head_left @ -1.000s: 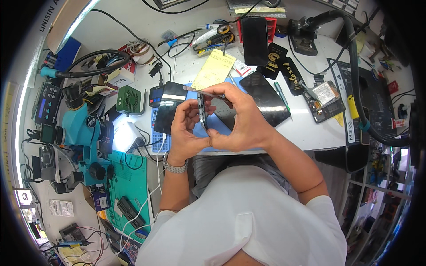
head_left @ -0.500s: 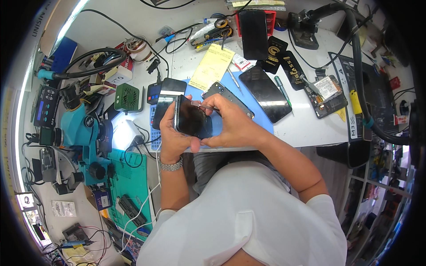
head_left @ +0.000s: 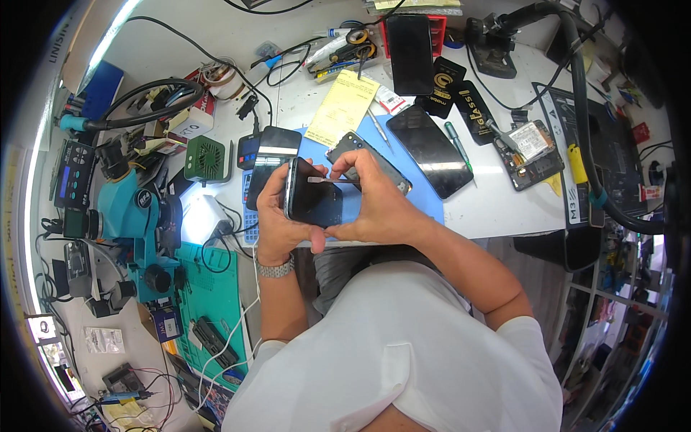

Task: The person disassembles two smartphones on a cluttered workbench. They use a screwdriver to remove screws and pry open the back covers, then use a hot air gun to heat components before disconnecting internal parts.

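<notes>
My left hand (head_left: 277,223) grips a dark phone or screen assembly (head_left: 308,200) from the left, with its glossy face up and silver edge showing. My right hand (head_left: 379,207) pinches a thin flat metal tool (head_left: 319,180) lying across that face, its thumb near the phone's lower edge. Just behind my hands, an opened phone body (head_left: 396,176) rests on the blue mat (head_left: 432,205). A second phone (head_left: 437,153) lies to its right, beside a green-handled screwdriver (head_left: 458,146). More phones (head_left: 277,140) are stacked at the left, and a yellow paper (head_left: 338,108) lies beyond.
A teal microscope (head_left: 129,209) stands left, near a green fan (head_left: 206,158) and white lamp box (head_left: 203,216). Cables, pens and a red tray (head_left: 439,36) fill the back. A disassembled phone (head_left: 529,162) and black arm mount (head_left: 586,173) are right. A green mat (head_left: 212,288) lies lower left.
Since a second ago my hands have moved slightly left, and the device has turned from edge-on to face up. The metal tool has dropped from above it onto its face.
</notes>
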`<state>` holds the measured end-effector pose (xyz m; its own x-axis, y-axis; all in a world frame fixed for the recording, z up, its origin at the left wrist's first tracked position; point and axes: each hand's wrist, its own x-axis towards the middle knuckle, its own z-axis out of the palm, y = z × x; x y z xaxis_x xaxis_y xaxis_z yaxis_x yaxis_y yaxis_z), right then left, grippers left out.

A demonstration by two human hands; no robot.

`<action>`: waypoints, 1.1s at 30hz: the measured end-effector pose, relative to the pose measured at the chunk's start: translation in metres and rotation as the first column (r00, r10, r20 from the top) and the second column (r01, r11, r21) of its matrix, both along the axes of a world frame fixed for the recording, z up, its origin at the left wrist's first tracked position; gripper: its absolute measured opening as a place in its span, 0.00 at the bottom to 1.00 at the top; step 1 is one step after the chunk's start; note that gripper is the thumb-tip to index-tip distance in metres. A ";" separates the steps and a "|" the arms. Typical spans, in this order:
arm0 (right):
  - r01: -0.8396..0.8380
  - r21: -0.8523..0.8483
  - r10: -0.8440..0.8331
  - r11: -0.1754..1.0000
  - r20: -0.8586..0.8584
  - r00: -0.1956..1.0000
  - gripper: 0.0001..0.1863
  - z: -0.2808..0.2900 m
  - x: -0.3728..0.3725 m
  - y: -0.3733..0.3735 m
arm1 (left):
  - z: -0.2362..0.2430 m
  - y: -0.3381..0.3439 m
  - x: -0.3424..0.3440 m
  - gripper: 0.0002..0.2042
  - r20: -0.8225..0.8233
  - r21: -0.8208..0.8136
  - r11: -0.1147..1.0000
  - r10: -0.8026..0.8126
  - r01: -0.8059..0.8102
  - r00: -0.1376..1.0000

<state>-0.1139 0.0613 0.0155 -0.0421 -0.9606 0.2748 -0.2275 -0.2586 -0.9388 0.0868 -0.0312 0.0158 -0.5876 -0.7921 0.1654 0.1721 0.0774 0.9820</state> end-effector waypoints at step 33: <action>-0.107 0.144 0.120 0.984 -0.088 0.989 0.47 -0.003 0.003 -0.014 | -0.001 -0.009 0.017 0.60 -0.031 -0.040 0.995 -0.090 0.089 0.995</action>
<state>-0.1105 0.0471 0.0126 0.0895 -0.9866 0.1365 -0.2947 -0.1571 -0.9426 0.1039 -0.0403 0.0145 -0.6496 -0.7291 0.2153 0.2124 0.0978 0.9723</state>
